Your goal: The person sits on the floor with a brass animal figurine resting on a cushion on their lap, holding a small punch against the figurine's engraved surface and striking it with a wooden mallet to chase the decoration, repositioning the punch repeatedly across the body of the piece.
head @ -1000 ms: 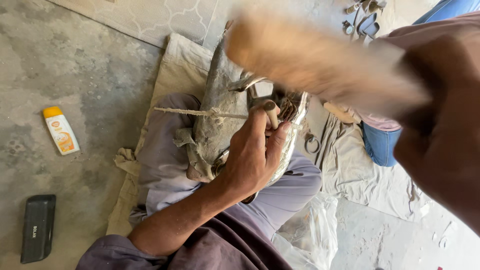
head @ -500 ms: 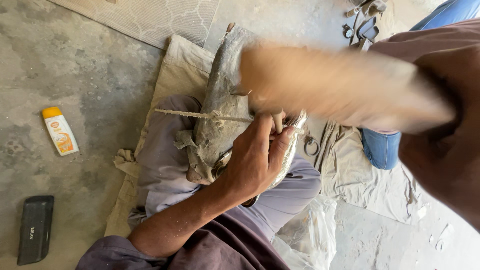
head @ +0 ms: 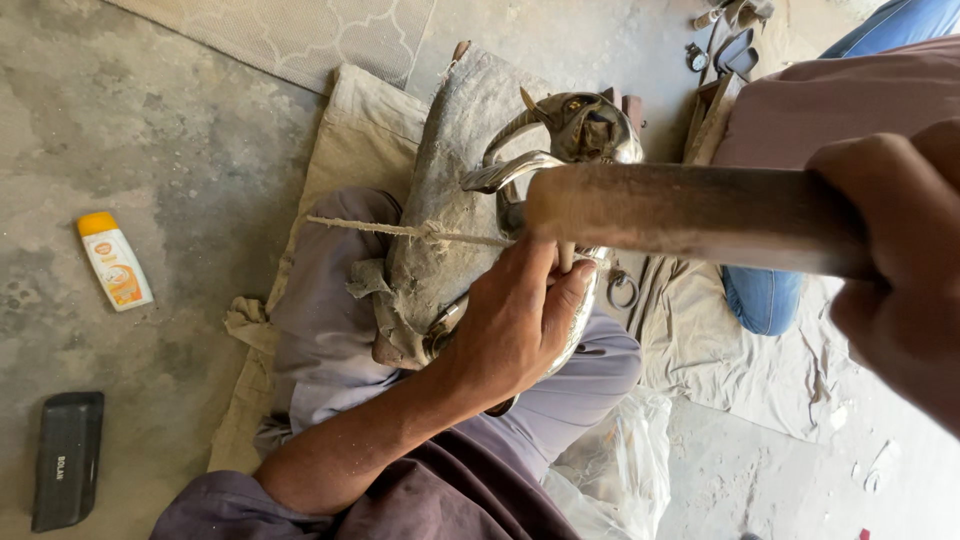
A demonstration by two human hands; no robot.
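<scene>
My left hand (head: 510, 330) rests on a shiny metal vessel (head: 580, 125) with curled handles and pinches a small punch (head: 567, 255) against its surface. The vessel lies on a grey worn cushion (head: 450, 180) across my lap. A thin frayed cord (head: 380, 228) runs over the cushion toward my fingers. Close to the camera at the right, my right hand (head: 900, 270) grips the thick wooden handle of a mallet (head: 690, 215). The handle lies level just above the punch and hides part of the vessel.
A beige cloth (head: 365, 120) is spread on the concrete floor under me. A white bottle with an orange cap (head: 113, 262) and a black case (head: 66, 458) lie at the left. Another person's jeans-clad leg (head: 770, 295), a metal ring (head: 622, 290) and small tools (head: 735, 45) are at the right.
The wooden mallet has swung down from a raised, blurred position to sit level just above the punch. My left hand has stayed on the vessel.
</scene>
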